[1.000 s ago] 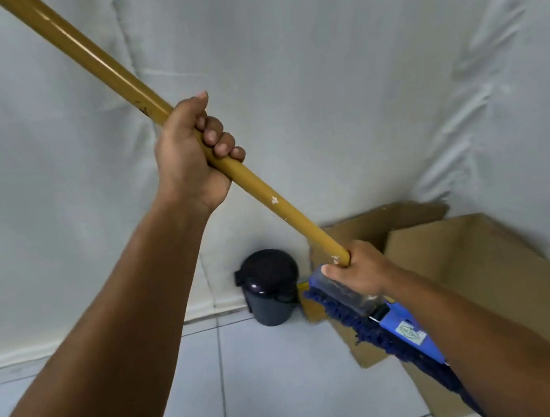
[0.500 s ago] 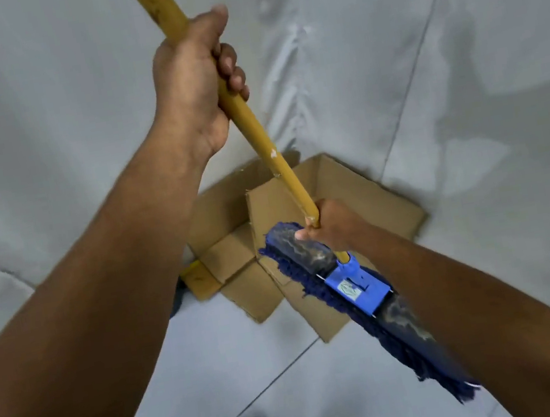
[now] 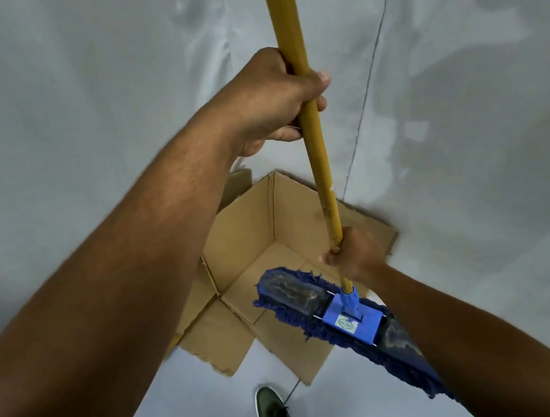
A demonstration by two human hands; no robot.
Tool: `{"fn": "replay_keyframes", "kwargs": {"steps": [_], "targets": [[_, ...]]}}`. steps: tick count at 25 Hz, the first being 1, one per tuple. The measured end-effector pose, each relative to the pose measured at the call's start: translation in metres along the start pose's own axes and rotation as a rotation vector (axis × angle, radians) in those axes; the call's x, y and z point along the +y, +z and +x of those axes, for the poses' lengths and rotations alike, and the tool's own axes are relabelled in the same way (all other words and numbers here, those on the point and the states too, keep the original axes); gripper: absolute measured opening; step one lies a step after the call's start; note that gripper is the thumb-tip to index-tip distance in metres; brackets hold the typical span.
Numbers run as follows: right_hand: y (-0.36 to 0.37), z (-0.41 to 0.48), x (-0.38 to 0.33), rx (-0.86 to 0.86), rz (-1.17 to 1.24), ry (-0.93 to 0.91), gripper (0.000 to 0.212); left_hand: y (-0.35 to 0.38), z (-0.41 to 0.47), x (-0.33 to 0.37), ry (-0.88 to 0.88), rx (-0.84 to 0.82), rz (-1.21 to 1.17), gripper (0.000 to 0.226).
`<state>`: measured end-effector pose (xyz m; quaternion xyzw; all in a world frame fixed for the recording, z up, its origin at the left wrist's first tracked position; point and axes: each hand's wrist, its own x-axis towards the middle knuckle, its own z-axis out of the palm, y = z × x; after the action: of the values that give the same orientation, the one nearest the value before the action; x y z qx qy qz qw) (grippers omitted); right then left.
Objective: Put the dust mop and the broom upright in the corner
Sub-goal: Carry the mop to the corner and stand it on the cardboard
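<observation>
Here, both hands [image 3: 270, 97] around upright mop handle [image 3: 318, 165].

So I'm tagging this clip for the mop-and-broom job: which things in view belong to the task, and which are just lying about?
In the job:
dust mop, its yellow handle near upright
left hand, grip high on the handle
right hand, grip low on the handle

Just lying about:
flattened cardboard box in the corner
shoe on the floor

No broom is in view.

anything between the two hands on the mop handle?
Bare stretch. In the head view only the yellow handle runs between the left hand higher up and the right hand near the blue mop head. The cardboard box sits behind it.
</observation>
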<state>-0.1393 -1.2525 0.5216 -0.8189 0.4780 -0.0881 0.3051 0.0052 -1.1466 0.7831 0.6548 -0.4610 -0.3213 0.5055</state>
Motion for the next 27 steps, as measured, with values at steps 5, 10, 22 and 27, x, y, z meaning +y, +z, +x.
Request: {"fn": "replay_keyframes", "kwargs": {"steps": [5,10,22,27], "targets": [[0.024,0.086,0.005,0.026,0.040,0.115,0.033,-0.024,0.088,-0.014,0.001,0.003,0.122,0.028],[0.033,0.140,0.016,0.031,0.025,0.188,0.021,-0.036,0.149,-0.025,0.077,0.102,0.132,0.034],[0.049,0.256,0.046,0.007,-0.082,0.178,0.015,-0.032,0.266,-0.074,0.002,-0.019,0.168,0.032],[0.063,0.312,0.059,-0.115,-0.110,0.152,0.014,-0.033,0.331,-0.090,-0.053,-0.026,0.187,0.034]]}}
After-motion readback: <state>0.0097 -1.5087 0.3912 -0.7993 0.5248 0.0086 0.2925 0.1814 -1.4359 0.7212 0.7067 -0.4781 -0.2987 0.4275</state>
